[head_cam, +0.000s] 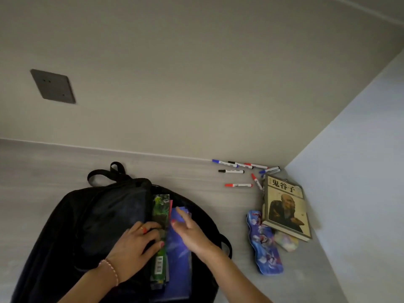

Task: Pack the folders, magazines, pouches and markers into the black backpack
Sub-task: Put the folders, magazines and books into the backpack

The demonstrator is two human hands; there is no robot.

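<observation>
**Backpack half packed — stack inside could slump**

Backpack (pixel 91 226) lies open on the counter (pixel 43 171), mouth toward me, top handle toward the wall.

- Grip, left: my left hand (pixel 135 248) has its fingers curled over the edge of the green magazine (pixel 160 215), which stands on edge in the main compartment against the inner divider. Thumb low, near the barcode end.
- Grip, right: my right hand (pixel 188 230) is apart, fingers straight and relaxed, hovering over or lightly touching the blue folder (pixel 179 252) lying beside the magazine. Holding nothing. Whether it makes contact I cannot tell.
- A thin pink edge shows between magazine and folder; cannot tell what it is.

Outside the bag, near the corner: a blue patterned pouch (pixel 264 243), a pale pouch (pixel 286 242) partly under a thick book (pixel 286 206), and loose markers (pixel 238 171) scattered along the wall.

Risks, as I judge them:
- Letting go of the magazine too soon: it may tip flat and block the slot for what follows.
- Pressing the folder down at an angle could crease its corner.
- Markers are round and loose; a sweeping grab may roll them off, and dropped in unbundled they will sink under the papers.
- Pulling the pale pouch could drag the book.
</observation>
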